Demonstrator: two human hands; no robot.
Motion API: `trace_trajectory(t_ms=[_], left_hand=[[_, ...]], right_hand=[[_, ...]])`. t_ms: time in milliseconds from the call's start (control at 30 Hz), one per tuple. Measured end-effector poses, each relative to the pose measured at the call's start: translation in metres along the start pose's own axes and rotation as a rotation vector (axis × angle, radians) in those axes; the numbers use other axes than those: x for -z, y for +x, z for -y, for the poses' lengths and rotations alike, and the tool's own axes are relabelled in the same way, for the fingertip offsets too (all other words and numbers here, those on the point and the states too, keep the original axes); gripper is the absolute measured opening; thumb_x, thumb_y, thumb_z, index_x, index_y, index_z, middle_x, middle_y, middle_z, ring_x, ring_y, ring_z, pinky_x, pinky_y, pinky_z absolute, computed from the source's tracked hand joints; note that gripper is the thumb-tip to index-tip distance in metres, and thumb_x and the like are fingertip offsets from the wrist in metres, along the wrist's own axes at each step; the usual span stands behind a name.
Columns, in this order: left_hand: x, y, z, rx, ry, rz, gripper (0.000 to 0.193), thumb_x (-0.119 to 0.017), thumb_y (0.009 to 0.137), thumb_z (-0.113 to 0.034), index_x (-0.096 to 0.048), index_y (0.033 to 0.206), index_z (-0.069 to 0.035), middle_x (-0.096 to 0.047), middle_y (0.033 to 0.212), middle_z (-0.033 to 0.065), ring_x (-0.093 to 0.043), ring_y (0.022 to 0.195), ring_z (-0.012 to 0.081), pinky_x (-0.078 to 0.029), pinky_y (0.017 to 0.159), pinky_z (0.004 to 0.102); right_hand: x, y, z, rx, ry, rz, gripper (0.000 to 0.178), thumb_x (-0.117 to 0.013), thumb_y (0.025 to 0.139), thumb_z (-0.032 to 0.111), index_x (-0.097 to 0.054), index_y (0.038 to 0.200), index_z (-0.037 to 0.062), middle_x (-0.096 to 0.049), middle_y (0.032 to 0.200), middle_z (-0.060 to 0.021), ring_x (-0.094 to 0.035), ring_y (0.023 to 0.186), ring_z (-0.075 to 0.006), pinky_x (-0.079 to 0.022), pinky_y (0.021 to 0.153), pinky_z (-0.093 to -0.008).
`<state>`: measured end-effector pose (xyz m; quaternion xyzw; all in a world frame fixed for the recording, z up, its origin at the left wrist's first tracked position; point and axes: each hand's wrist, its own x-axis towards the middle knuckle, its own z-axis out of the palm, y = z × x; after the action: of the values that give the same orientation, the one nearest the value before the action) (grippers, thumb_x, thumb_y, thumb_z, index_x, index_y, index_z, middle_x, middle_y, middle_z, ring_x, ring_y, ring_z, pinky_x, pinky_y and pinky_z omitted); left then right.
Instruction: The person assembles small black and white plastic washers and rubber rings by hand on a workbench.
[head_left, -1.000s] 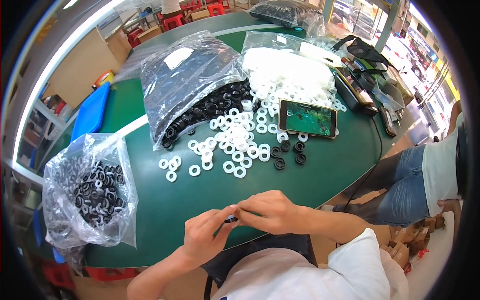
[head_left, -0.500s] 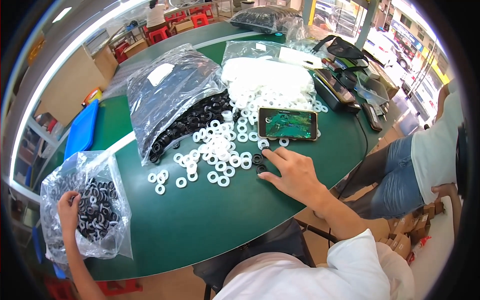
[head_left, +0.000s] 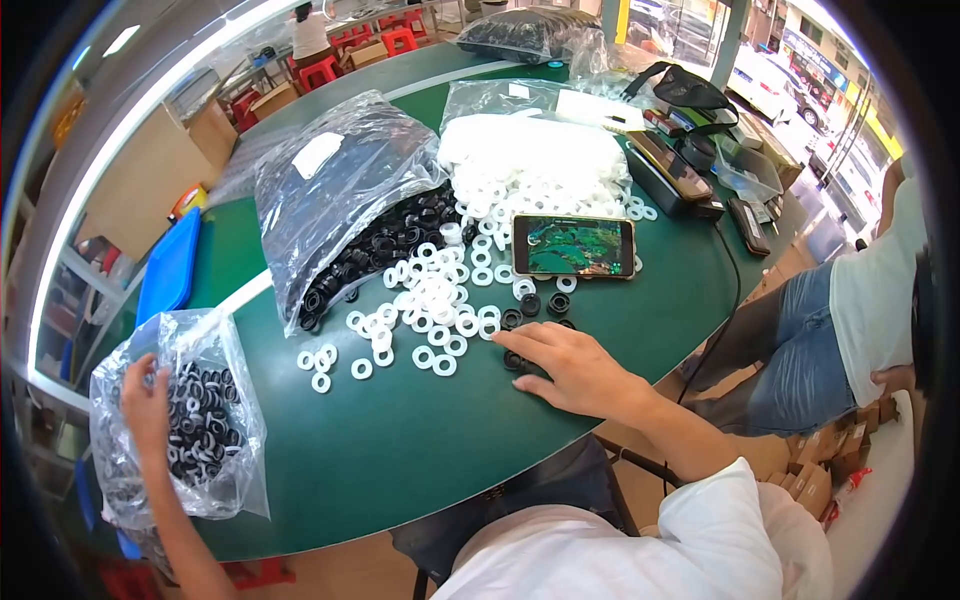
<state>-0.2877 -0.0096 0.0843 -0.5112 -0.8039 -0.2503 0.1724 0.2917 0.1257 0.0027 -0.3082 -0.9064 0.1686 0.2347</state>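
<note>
My right hand rests low over the table at the centre right. Its fingers are spread, with a black plastic ring between fingertips and thumb. More loose black rings lie just beyond it. To its left spreads a pile of white plastic rings, some lying singly at the pile's edge. My left hand hovers at the clear plastic bag on the left, thumb and fingers apart, nothing visible in them. Inside that bag are many black rings, some with white parts.
A large clear bag spills black rings beside a bag of white rings. A phone with a lit screen lies on the white rings. At left stands a blue tray; at right, a black box and cable. A person stands at right.
My right hand has come slightly nearer to me, and more black rings now show separately beyond it. My left hand has lifted, its fingers parting more.
</note>
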Motion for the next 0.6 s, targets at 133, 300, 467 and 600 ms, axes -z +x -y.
trace_trajectory(t_ms=[133,300,467,600], left_hand=[[-0.027,-0.082,-0.191,-0.334,-0.254,0.287,0.041,-0.082,0.074,-0.005,-0.069,0.112,-0.005,-0.069,0.098,0.0094,-0.064,0.081,0.0246,-0.053,0.073,0.0392],[-0.083,-0.117,-0.28,-0.656,-0.482,0.358,0.049,-0.08,0.079,-0.018,-0.064,0.125,-0.006,-0.068,0.109,0.0101,-0.063,0.1,0.0295,-0.053,0.084,0.0402],[-0.104,-0.125,-0.303,-0.678,-0.534,0.356,0.047,-0.076,0.082,-0.018,-0.063,0.126,-0.006,-0.067,0.107,0.0079,-0.061,0.099,0.0262,-0.048,0.085,0.0385],[-0.114,-0.126,-0.305,-0.688,-0.516,0.363,0.045,-0.075,0.083,-0.015,-0.063,0.126,-0.007,-0.067,0.105,0.0067,-0.06,0.098,0.0256,-0.048,0.084,0.0378]], right_hand=[[0.001,0.001,0.011,-0.105,-0.003,-0.011,0.049,-0.074,0.086,0.019,-0.059,0.131,0.0112,-0.062,0.112,-0.0093,-0.062,0.102,-0.0263,-0.055,0.085,-0.0403],[-0.005,0.003,0.006,-0.21,-0.127,0.105,0.041,-0.076,0.084,0.021,-0.064,0.122,0.0109,-0.063,0.108,-0.007,-0.063,0.099,-0.0263,-0.055,0.083,-0.0382],[0.01,-0.001,0.006,0.186,-0.025,-0.012,0.029,-0.075,0.086,0.026,-0.069,0.109,0.0095,-0.061,0.106,-0.0066,-0.064,0.088,-0.0253,-0.055,0.076,-0.035],[0.005,-0.001,0.022,-0.122,-0.078,-0.125,0.031,-0.075,0.084,0.027,-0.069,0.107,0.0069,-0.059,0.098,-0.0067,-0.063,0.093,-0.0233,-0.055,0.074,-0.0357]])
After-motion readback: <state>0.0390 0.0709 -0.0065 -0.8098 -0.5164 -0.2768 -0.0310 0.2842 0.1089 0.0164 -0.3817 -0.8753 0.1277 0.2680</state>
